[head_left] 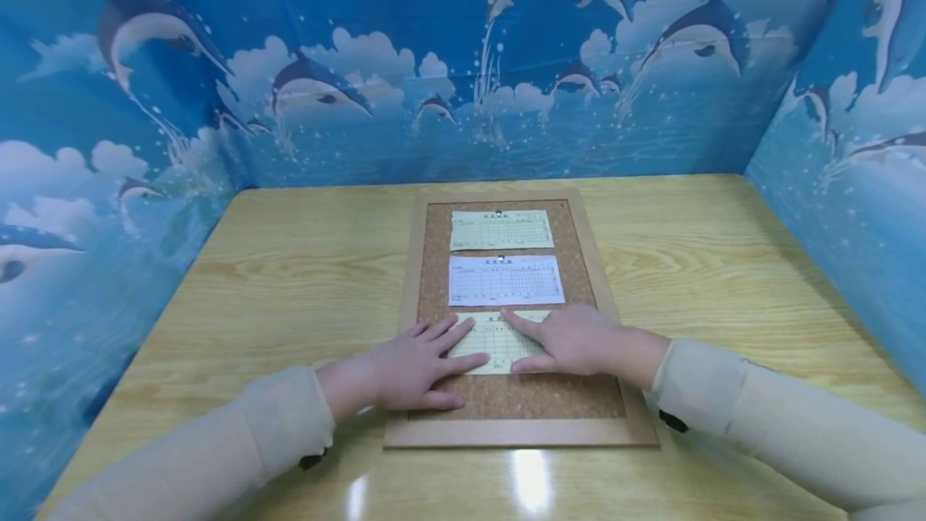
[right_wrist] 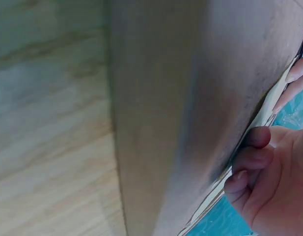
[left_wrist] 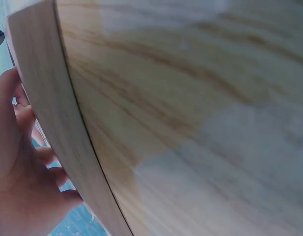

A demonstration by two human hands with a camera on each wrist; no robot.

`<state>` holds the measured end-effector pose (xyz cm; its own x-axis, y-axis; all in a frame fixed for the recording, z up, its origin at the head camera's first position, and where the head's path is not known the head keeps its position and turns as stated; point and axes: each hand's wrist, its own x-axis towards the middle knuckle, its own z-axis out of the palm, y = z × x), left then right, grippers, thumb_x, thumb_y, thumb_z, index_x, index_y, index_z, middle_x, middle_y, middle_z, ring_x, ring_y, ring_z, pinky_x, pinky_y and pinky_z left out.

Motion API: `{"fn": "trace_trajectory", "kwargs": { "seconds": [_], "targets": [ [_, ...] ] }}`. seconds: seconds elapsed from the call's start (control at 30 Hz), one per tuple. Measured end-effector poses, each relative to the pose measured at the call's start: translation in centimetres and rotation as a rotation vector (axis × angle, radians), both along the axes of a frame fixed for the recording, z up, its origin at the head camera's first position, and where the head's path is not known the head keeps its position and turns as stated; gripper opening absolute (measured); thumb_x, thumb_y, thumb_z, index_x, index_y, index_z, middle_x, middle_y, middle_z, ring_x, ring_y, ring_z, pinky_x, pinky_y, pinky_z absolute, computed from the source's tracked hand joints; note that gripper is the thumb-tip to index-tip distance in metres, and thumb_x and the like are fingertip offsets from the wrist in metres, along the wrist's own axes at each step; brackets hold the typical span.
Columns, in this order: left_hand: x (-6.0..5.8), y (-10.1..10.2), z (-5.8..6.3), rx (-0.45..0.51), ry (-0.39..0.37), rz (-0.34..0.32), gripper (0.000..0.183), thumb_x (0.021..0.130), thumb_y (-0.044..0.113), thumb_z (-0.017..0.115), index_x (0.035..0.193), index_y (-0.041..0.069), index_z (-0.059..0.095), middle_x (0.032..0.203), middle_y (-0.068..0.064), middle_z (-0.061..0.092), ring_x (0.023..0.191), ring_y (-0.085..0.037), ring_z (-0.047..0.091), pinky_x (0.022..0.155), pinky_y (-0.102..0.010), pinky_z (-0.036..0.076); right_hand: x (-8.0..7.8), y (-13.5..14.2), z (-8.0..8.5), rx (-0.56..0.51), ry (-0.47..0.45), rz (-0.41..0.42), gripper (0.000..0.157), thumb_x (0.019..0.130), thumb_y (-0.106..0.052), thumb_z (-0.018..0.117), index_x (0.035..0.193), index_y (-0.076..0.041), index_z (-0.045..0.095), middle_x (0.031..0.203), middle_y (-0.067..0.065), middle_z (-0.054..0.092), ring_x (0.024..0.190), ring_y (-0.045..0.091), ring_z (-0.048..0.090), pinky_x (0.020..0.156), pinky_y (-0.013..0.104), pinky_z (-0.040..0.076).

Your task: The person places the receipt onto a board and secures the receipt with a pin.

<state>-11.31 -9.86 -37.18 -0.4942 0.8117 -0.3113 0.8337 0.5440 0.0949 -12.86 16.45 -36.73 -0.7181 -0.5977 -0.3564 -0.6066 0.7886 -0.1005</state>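
A pale yellow-green printed slip [head_left: 501, 348] lies on a wood-framed cork board [head_left: 517, 400], the lowest of three in a column. My left hand [head_left: 408, 372] rests with spread fingers on its left side and the cork. On the slip's right part is my right hand [head_left: 579, 340], index finger stretched to the top middle and thumb near the bottom edge. In the right wrist view its other fingers [right_wrist: 249, 162] are curled in. Above lie a white slip [head_left: 506, 284] and another pale yellow-green slip [head_left: 501, 231], each with a small pin at its top.
The board lies on a light wood-grain table [head_left: 311, 280], its frame [head_left: 521, 433] close to the near side. Blue dolphin-print cloth [head_left: 405, 135] walls off the back and both sides. Light reflections show on the tabletop below the board.
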Motion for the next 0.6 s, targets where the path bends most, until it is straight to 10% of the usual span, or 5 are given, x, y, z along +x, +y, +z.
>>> {"fn": "trace_trajectory", "kwargs": {
  "seconds": [0.6],
  "targets": [
    [-0.16, -0.16, -0.4, 0.008, 0.007, -0.002, 0.063, 0.092, 0.063, 0.028, 0.148, 0.037, 0.017, 0.156, -0.01, -0.001, 0.14, -0.033, 0.002, 0.108, -0.056, 0.014, -0.13, 0.3, -0.12, -0.065, -0.018, 0.005, 0.104, 0.069, -0.082, 0.046, 0.149, -0.02, 0.024, 0.09, 0.01, 0.067, 0.079, 0.018, 0.063, 0.068, 0.034, 0.049]
  ]
}}
